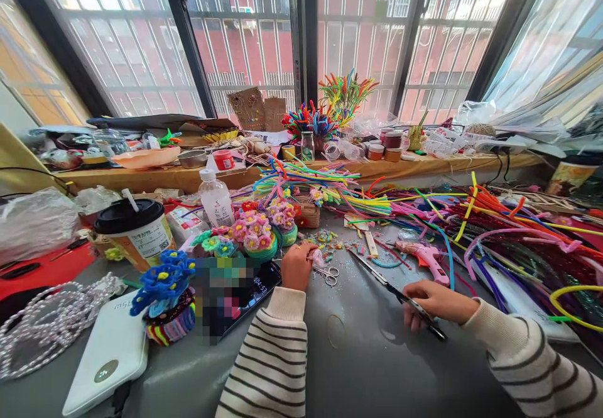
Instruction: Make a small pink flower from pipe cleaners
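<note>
My left hand (298,267) is closed, its fingers at a small pale pink thing (317,258) whose kind I cannot make out. Close to those fingertips lie small scissors (331,276) with pale finger rings. My right hand (438,302) grips long scissors (377,272) around their black handles, the silver blades pointing away to the upper left over the grey table (358,368). Past the blades are scattered colourful pipe-cleaner snippets (325,237). A pink glue gun (431,259) rests beyond my right hand.
Left of my left arm are a phone (254,292), a blue flower pot (169,305), a white power bank (110,355) and a lidded cup (136,236). Pink flower pots (254,232) and a bottle (217,198) stand behind. Pipe-cleaner bundles (518,217) spread across the right.
</note>
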Motion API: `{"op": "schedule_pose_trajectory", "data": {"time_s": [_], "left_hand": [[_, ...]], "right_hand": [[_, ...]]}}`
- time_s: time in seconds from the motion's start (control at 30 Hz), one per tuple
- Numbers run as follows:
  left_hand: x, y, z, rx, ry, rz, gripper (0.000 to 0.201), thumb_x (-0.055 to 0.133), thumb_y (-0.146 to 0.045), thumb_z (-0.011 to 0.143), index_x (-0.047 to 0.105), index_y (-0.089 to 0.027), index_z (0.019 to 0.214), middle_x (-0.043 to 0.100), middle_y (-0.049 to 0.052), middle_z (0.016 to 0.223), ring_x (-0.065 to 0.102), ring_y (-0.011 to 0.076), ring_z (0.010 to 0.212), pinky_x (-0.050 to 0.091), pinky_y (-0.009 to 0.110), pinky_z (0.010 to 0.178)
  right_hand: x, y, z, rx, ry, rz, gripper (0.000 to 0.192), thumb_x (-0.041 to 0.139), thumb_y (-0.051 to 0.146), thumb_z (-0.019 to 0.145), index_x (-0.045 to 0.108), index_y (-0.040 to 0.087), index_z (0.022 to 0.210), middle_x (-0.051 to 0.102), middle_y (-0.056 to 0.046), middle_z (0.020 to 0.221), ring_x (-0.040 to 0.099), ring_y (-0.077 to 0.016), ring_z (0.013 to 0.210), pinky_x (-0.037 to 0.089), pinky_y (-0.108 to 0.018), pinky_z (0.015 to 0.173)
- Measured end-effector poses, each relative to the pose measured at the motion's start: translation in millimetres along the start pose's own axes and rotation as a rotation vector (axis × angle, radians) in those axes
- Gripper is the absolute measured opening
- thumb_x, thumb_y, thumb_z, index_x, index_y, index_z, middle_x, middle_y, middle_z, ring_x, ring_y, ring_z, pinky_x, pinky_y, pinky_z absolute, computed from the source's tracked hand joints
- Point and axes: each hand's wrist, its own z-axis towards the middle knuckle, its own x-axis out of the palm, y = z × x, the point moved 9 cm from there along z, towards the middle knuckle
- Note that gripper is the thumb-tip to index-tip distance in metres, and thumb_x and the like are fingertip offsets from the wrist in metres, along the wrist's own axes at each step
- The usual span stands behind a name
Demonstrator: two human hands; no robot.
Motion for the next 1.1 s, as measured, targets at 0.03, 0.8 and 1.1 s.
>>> {"op": "schedule_pose_trajectory", "data": {"time_s": [0.03, 0.8, 1.1], "left_hand": [[-1.7, -0.4, -0.1, 0.006, -0.015, 0.004, 0.019, 0.042, -0.019, 0.071, 0.058, -0.022, 0.08, 0.061, 0.002, 0.079, 0.051, 0.0161, 0.074, 0.037, 0.025, 0.063], [-15.4, -8.1, 4.6, 0.05, -0.114, -0.235, 0.027, 0.043, -0.009, 0.068, 0.058, -0.021, 0.087, 0.061, -0.001, 0.082, 0.046, 0.0144, 0.077, 0.036, 0.025, 0.069], [-25.0, -4.0, 18.8, 0.006, -0.21, -0.339, 0.018, 0.048, -0.015, 0.067, 0.06, -0.021, 0.079, 0.061, -0.001, 0.078, 0.048, 0.013, 0.074, 0.036, 0.024, 0.069]], "right_hand": [[0.4, 1.6, -1.1, -0.016, -0.021, 0.046, 0.021, 0.047, 0.035, 0.064, 0.041, 0.015, 0.06, 0.06, -0.006, 0.066, 0.057, -0.0131, 0.056, 0.041, -0.022, 0.05], [6.1, 65.7, 58.0, -0.453, -0.305, 0.403, 0.038, 0.049, 0.047, 0.064, 0.055, 0.011, 0.076, 0.06, -0.011, 0.081, 0.056, -0.0213, 0.077, 0.042, -0.036, 0.07], [10.1, 60.0, 62.8, -0.499, -0.229, 0.385, 0.041, 0.044, 0.05, 0.067, 0.054, 0.012, 0.076, 0.057, -0.009, 0.076, 0.056, -0.0179, 0.073, 0.042, -0.034, 0.068]]}}
